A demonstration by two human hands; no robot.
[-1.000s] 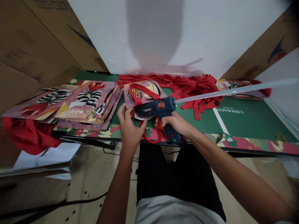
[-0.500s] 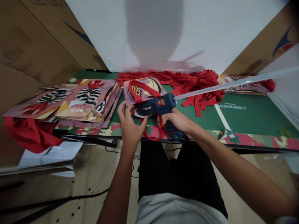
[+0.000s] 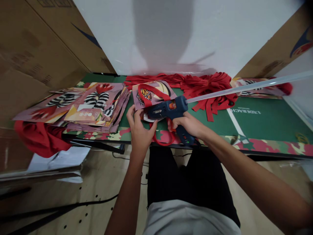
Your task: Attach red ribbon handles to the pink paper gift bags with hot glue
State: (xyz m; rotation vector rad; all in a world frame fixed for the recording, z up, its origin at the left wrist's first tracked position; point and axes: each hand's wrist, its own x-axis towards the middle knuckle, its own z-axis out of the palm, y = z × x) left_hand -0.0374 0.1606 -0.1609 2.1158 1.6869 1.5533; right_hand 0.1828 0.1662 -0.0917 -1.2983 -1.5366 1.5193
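Note:
My right hand is wrapped round a dark blue glue gun, its nozzle pointing left. A long clear glue stick sticks out of the gun's back end. Under the nozzle lies a printed paper bag with a butterfly picture and a red ribbon handle across its far side. A second red ribbon loop hangs at the near side. My left hand grips the bag's near left edge, thumb and fingers curved round it. The nozzle tip and the spot beneath it are partly hidden.
Stacked printed bags lie at the left, with red ribbon drooping over the table edge. A heap of red ribbons sits behind on the green tabletop. More printed bags rest at the back right. Cardboard stands at the left.
The whole view has shifted slightly to the right. Both hands, the glue gun and the bag keep nearly the same positions relative to one another.

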